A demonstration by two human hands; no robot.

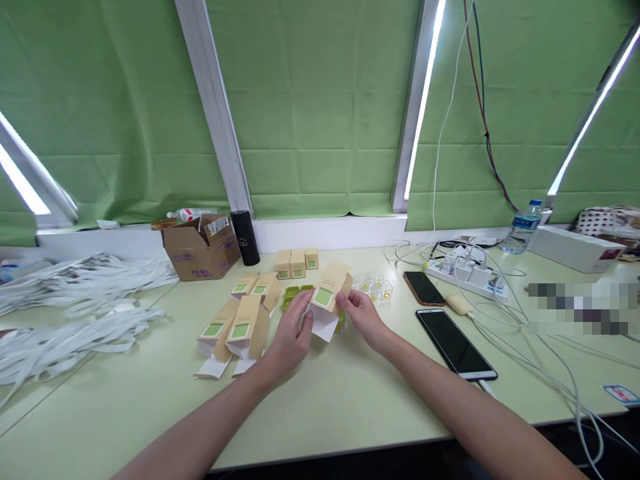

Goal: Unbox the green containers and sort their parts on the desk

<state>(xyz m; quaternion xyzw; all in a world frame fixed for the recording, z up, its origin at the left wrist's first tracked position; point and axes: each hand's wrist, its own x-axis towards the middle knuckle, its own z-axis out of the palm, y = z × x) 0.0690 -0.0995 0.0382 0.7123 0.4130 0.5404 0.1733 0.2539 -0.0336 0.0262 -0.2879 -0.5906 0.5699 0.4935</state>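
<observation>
Three small tan cardboard boxes (pixel 298 265) stand closed near the centre of the frame, apparently complete. Four larger tan boxes with green square panels (pixel 245 328) sit left of centre on the pale surface (pixel 320 417); the front two have loose white flaps, so these look unfinished — as does the tan cardboard box with a white lower flap (pixel 330 283) held up in the middle of the frame. Left hand (pixel 290 333) grips its left side between thumb and curled fingers; right hand (pixel 367 319) pinches its right edge, fingertips closed on the card.

Glossy olive-green containers (pixel 291 294) lie just behind the held box, and clear plastic cups with yellow bits (pixel 385 292) to its right; all appear unboxed. How many green containers there are cannot be told — box and hands cover part of them. The held box's inside is hidden, its print too small to read, and a pixelated patch masks something at the right of the frame.
</observation>
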